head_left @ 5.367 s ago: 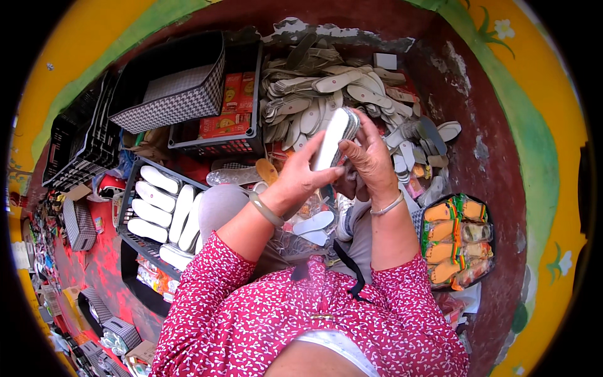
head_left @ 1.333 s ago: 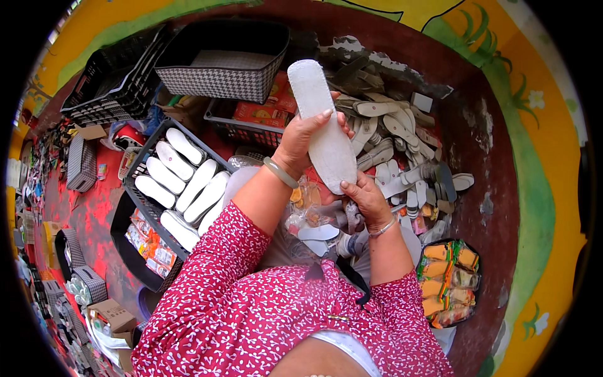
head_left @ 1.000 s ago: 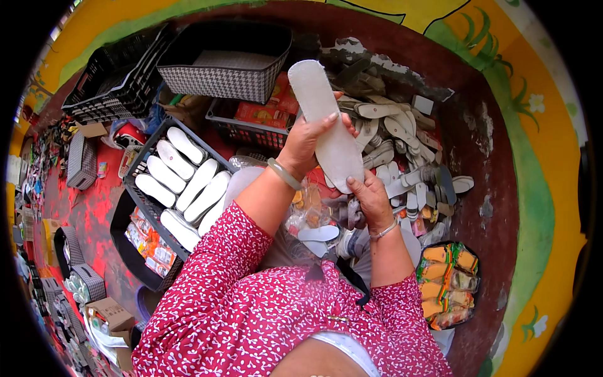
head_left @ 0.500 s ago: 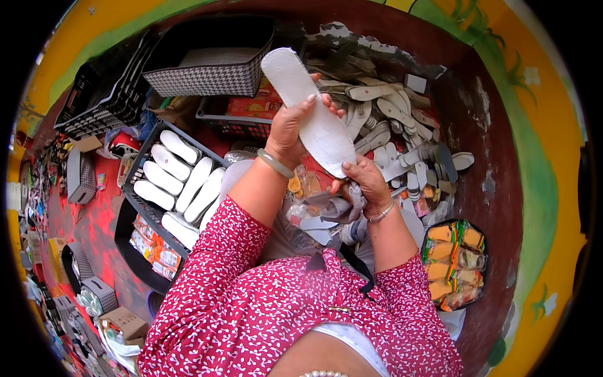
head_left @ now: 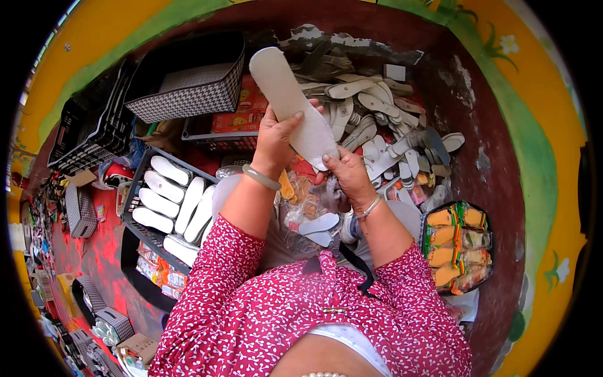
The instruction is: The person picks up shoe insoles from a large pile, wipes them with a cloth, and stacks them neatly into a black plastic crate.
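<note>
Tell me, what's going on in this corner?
A person holds a long white insole up in both bare hands. The left hand grips it near the middle, and the right hand pinches its lower end. More insoles lie in a dark crate at the person's left, and a loose heap of insoles lies beyond the hands.

The long, flat insole (head_left: 284,88) is creamy white. The crimson cloth shirt (head_left: 270,301) has little white squiggles all over. The big boxy basket (head_left: 188,102) has black-and-white checks outside.

Houndstooth basket (head_left: 188,100) near red boxes (head_left: 233,122)
</note>
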A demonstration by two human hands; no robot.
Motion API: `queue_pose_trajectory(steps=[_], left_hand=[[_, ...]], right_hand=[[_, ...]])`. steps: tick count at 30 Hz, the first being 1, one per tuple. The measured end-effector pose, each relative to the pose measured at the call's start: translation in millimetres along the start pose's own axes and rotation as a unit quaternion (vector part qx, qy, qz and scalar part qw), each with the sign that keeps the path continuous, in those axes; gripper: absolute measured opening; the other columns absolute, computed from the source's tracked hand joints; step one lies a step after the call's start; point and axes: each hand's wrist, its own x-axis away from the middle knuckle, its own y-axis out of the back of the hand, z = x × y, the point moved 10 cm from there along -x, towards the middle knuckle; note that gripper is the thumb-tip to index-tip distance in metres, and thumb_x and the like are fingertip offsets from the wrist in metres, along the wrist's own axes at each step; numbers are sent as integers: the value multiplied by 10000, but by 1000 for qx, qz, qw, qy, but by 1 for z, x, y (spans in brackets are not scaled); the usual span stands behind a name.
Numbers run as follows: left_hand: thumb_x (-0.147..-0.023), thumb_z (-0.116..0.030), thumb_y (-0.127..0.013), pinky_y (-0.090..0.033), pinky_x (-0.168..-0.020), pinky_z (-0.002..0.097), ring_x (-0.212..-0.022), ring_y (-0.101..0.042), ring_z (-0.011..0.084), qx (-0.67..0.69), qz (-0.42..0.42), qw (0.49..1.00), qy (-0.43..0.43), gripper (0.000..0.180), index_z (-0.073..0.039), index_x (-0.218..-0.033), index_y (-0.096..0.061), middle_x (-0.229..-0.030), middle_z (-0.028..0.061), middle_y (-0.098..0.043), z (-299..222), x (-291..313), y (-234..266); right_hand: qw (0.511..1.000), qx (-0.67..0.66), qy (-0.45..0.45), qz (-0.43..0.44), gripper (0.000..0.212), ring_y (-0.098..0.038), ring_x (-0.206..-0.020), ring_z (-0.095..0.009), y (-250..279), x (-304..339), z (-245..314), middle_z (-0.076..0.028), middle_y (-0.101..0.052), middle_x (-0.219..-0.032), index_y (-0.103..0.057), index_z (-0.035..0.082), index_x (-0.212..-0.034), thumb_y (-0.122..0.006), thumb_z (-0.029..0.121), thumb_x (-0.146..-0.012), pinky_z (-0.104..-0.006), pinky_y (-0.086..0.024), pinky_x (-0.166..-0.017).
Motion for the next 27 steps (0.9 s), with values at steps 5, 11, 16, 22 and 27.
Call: queue_pose_trajectory(steps=[5,11,16,22,27], left_hand=[[-823,3,-546,-488,-872,432,-1065,-552,344,-33,-4,999,-19,441,-70,-1235,-407,-1142,232,-540,0,1,2],[-801,22,-512,-460,-902,469,-1096,-524,375,105,20,994,21,431,0,-1213,-388,-1157,257,-518,-8,2,-6],[-845,-92,-566,-454,-903,445,-1095,-524,319,121,1,993,12,421,-67,-1237,-414,-1149,194,-536,-5,-1,2],[-866,-130,-563,-457,-883,423,-970,-559,261,85,-99,991,-40,367,-49,-1197,-429,-1052,129,-563,-12,-9,48],[-826,-60,-588,-438,-921,446,-1023,-555,325,186,-25,982,-31,402,-64,-1204,-453,-1069,172,-579,-22,-4,18]], right_hand=[[999,22,16,-17,276,-601,-621,-104,1,2,1,-46,-626,-784,-549,-10,-1048,-561,217,-892,-213,-468,-589],[999,-23,18,28,339,-609,-752,-110,-16,7,10,-85,-632,-899,-492,-19,-1123,-535,240,-909,-227,-493,-640],[999,4,44,14,300,-609,-751,-123,-12,4,15,-101,-640,-852,-507,-37,-1098,-504,198,-912,-240,-489,-670],[998,-57,-21,2,329,-596,-570,-136,-13,5,7,-151,-643,-754,-505,-69,-1058,-502,218,-899,-233,-474,-533],[979,-158,-46,121,350,-450,-401,-72,-19,16,14,-148,-641,-717,-495,-55,-1085,-521,234,-889,-192,-335,-372]])
